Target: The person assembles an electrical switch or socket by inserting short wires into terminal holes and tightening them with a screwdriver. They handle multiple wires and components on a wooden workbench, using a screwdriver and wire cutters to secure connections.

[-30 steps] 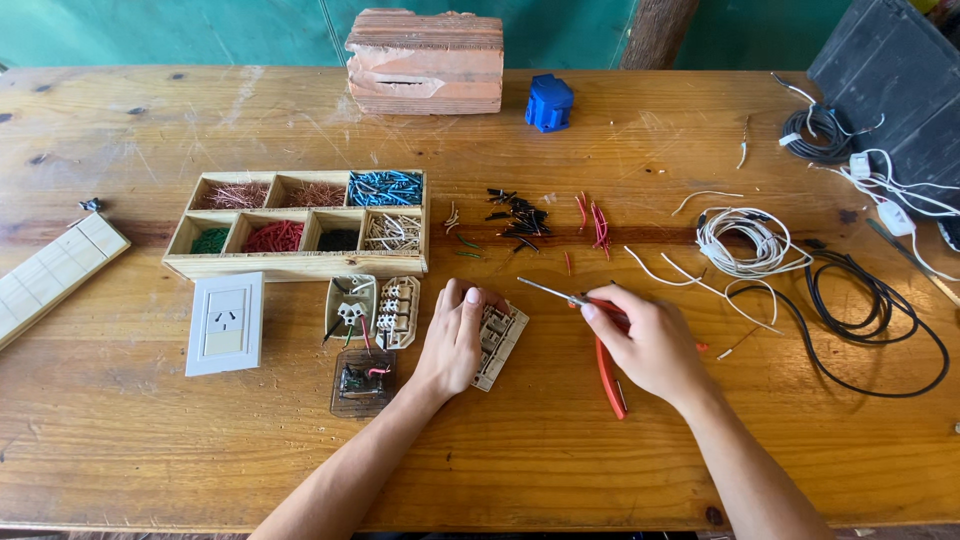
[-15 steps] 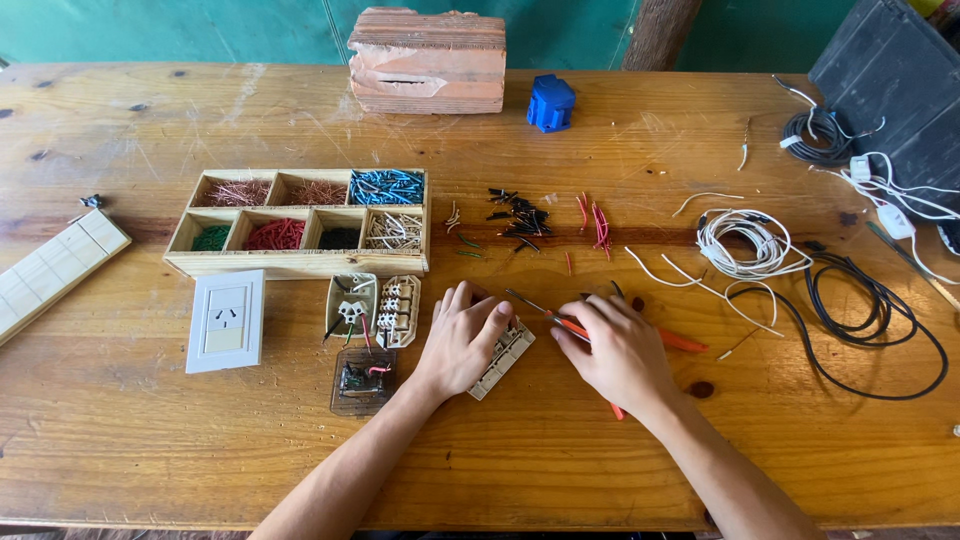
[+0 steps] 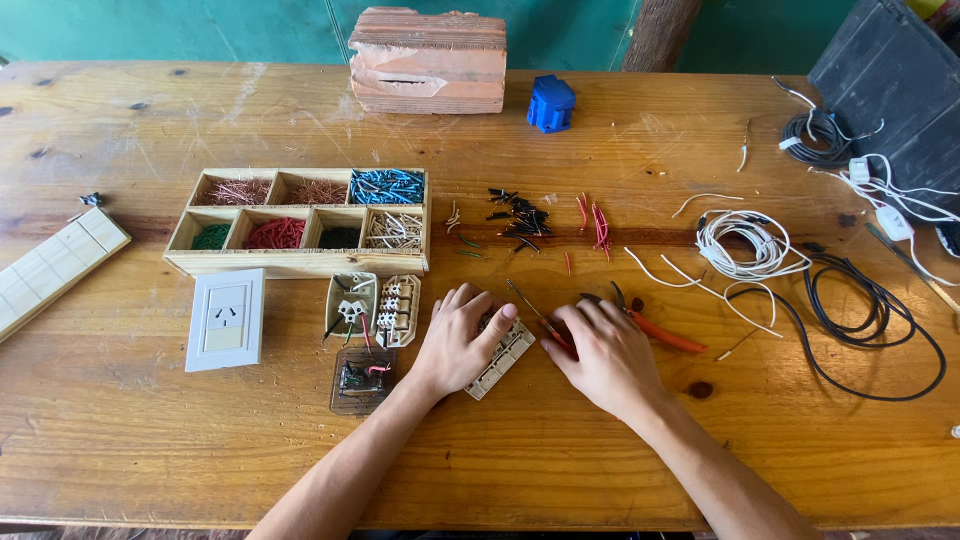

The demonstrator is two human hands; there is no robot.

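Observation:
My left hand [image 3: 455, 345] lies palm down on a beige, elongated socket module [image 3: 500, 365] and pins it to the wooden table [image 3: 150, 440]. Right beside it, my right hand [image 3: 605, 355] grips a small red-handled screwdriver [image 3: 528, 306]. Its thin metal shaft points up and to the left, above the module. Orange-handled pliers [image 3: 665, 332] rest on the table just right of my right hand, apart from it.
Left of my hands are beige terminal blocks [image 3: 375, 310], a small clear-cased part [image 3: 360, 378] and a white wall socket plate [image 3: 225, 320]. Behind stand a wooden compartment box [image 3: 300, 262] of coloured wire bits, a brick [image 3: 428, 48] and a blue part [image 3: 551, 103]. White [image 3: 745, 245] and black cables [image 3: 870, 320] coil at the right.
My right hand has moved left and down to the module with the screwdriver. The orange pliers, once under that hand, now lie uncovered to its right. My left hand stays on the module.

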